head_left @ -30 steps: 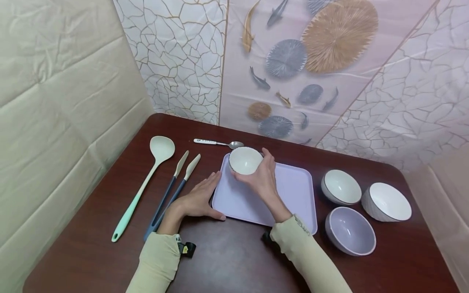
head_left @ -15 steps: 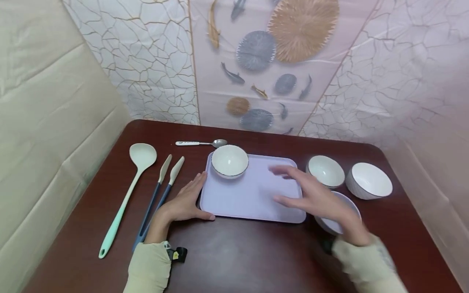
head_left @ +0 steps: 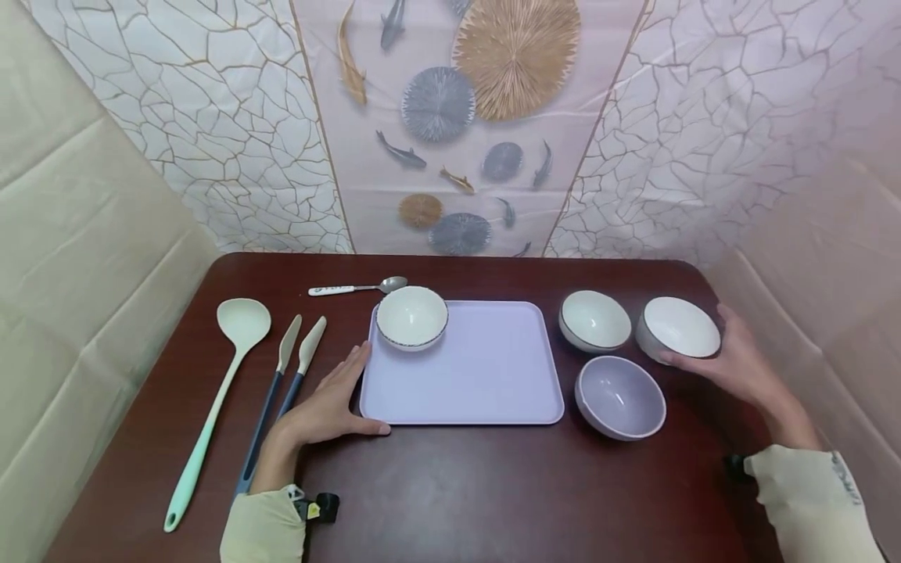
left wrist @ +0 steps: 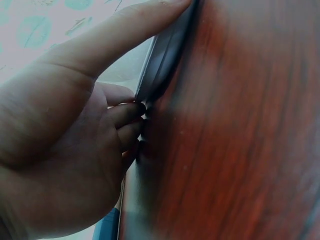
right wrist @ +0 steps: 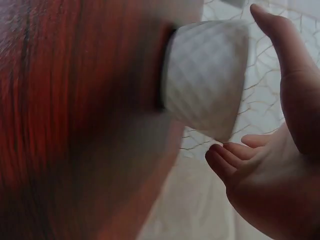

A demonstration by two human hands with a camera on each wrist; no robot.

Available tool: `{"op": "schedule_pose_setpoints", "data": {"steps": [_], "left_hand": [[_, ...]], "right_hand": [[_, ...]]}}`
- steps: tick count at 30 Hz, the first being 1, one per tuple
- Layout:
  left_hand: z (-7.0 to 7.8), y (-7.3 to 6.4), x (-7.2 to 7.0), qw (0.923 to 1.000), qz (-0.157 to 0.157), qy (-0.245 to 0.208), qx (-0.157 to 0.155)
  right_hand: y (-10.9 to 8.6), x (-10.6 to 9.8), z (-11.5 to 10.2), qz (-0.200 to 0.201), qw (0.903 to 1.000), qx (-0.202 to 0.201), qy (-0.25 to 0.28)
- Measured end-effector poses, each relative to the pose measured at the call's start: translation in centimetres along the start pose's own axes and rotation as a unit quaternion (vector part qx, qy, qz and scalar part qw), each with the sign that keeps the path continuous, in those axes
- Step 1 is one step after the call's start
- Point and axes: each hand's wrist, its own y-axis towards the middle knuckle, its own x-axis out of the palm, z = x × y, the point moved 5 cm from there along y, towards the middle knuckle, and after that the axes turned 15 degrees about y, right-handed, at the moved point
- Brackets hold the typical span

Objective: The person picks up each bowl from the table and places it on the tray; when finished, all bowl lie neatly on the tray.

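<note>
The right hand (head_left: 735,371) has thumb and fingers spread wide about the white bowl (head_left: 680,327), which sits in the gap between them; whether the tips press on it I cannot tell. The left hand (head_left: 327,410) lies with fingers extended at the tray (head_left: 468,379), its corner between thumb and fingers; nothing is gripped there.

The white bowl looks like glazed ceramic: stiff, of modest weight, likely to chip if knocked. Its diamond-textured outer wall should give the fingertips some bite, while the glossy inside would be slick. The best hold is across opposite sides of the wall, just below the rim.

Left of the right fingers stand the pale bowl (head_left: 594,320) and, nearer the person, the purple bowl (head_left: 620,397). Beyond the left fingertips, the small bowl (head_left: 411,317) rests on the tray. Left of those fingers lie the tongs (head_left: 267,413) and ladle (head_left: 213,418).

Under both hands is a dark, glossy wooden table (head_left: 507,493); beyond the fingers hangs a patterned backdrop (head_left: 232,141).
</note>
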Motion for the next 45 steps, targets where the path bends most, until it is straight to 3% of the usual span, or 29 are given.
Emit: {"op": "schedule_pose_setpoints", "data": {"steps": [6,9,13,17,19,21,25,28,32,36,40,45], "left_hand": [[-0.2,-0.3,0.4,0.9999,0.002,-0.012,0.0],[-0.2,-0.3,0.3,1.0,0.003,-0.009,-0.002],[-0.3,-0.2,0.0,1.0,0.003,-0.004,0.0],[-0.1,-0.1,-0.5,0.9998,0.004,0.008,0.02],[-0.1,-0.1,-0.9,0.9996,0.004,0.012,0.027],[-0.2,-0.2,-1.3,0.9994,0.007,0.017,0.029],[-0.5,0.0,-1.5,0.9995,0.012,0.018,0.022],[-0.5,0.1,-1.0,0.9997,0.01,0.014,0.016],[-0.7,0.3,-0.4,0.9999,0.008,0.007,0.01],[-0.9,0.3,-0.4,0.9999,0.011,0.005,0.009],[-0.8,0.4,-0.4,0.9998,0.006,0.008,0.014],[-1.1,0.1,-0.7,0.9999,-0.003,0.011,0.009]], "right_hand": [[0.5,0.1,2.0,-0.036,0.9959,0.079,-0.025],[0.8,0.0,2.2,-0.034,0.9951,0.084,-0.04],[0.4,-0.5,1.8,0.001,0.995,0.074,-0.067],[-2.4,-2.2,-0.9,0.042,0.9958,0.033,-0.074],[-4.3,-2.7,-3.8,0.034,0.9975,0.0,-0.062],[-5.9,-2.3,-7.3,-0.002,0.9992,-0.027,-0.029],[-7.4,2.0,-14.3,-0.109,0.9901,-0.069,0.055],[-7.2,7.4,-17.7,-0.137,0.9848,-0.085,0.065],[-4.6,14.8,-18.9,-0.08,0.9948,-0.061,0.015],[-0.4,20.3,-17.6,0.003,0.9999,-0.003,-0.017],[2.5,23.1,-15.9,0.068,0.9963,0.038,-0.036],[3.9,24.8,-15.3,0.089,0.9936,0.057,-0.038]]}}
